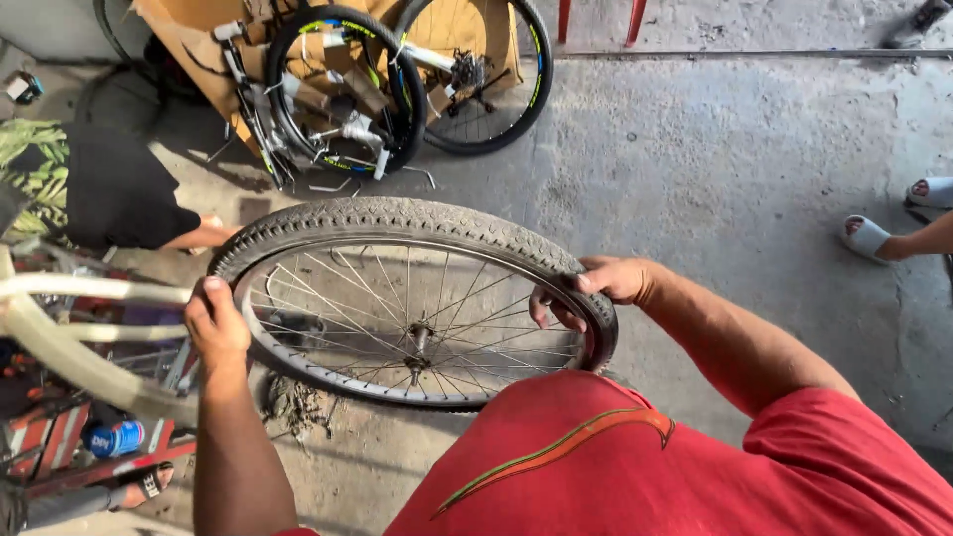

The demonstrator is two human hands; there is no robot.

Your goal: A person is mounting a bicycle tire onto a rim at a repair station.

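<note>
Two hands are holding a spoked bicycle wheel with a black knobbly rubber tyre (417,223) level above the grey concrete floor (715,179).

The left hand (216,323) is closing on the rim at nine o'clock; the right hand (596,288) is curling its fingers over the tyre at three o'clock. Judging by this, keeping both grips opposite and working the bead evenly should be serving best. Boxed bicycle wheels (397,79) are lying at twelve o'clock.

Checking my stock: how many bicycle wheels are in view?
3: one wheel held between both hands; two black wheels leaning by cardboard behind. More may be hidden.
</note>
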